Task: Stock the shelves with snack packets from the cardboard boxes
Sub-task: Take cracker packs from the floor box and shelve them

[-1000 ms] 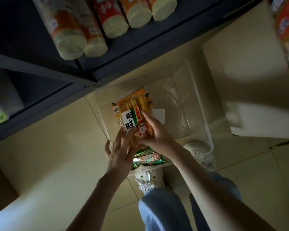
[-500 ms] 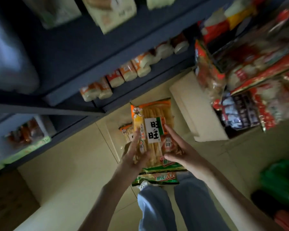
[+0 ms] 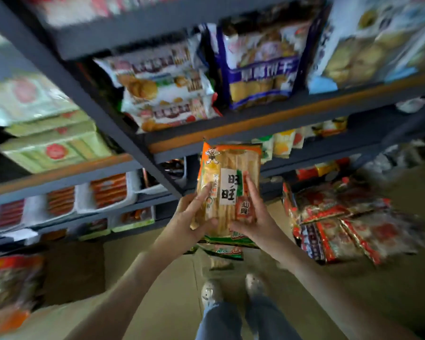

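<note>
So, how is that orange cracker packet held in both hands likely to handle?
Probably fairly stiff: the orange cracker packet stands upright between the left hand and right hand without sagging. Likely light but fragile: thin crackers show through the film.

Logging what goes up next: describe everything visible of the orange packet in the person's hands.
The orange packet is a clear plastic bag of pale crackers, with a cartoon figure at top, a white label with black characters and a green bottom edge. It is upright before the shelves, gripped by the left hand and right hand.
</note>
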Tool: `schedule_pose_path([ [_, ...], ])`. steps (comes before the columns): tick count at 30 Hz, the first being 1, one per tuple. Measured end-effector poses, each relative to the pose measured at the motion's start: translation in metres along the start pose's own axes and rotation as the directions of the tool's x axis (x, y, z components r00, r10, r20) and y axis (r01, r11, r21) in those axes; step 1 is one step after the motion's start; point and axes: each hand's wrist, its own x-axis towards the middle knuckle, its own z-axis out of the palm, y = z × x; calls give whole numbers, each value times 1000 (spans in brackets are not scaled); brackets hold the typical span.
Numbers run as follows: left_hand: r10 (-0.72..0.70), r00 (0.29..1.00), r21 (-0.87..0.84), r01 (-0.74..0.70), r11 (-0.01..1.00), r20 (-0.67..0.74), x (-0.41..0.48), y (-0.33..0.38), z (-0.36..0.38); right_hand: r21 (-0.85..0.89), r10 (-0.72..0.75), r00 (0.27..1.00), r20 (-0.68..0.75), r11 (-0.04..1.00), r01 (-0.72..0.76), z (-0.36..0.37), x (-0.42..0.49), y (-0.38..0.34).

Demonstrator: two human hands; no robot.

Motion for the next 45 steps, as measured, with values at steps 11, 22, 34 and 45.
schedule_pose_path([
  [11,79,928,-16,-91,996,-365,-135,66,-159,-270,-299,905,301,884,382,128,-5,-150],
  [22,68,775,-5,-92,996,-628,-223,58,-293,-281,-423,759,495,749,600,285,32,-239],
  [34,-100,810,-343,-131,930,-579,-183,83,-385,-238,-368,739,564,785,572,317,116,-309],
  [45,258,781,-79,-364,928,-569,-144,52,-466,-470,-503,817,281,670,574,373,142,-349],
])
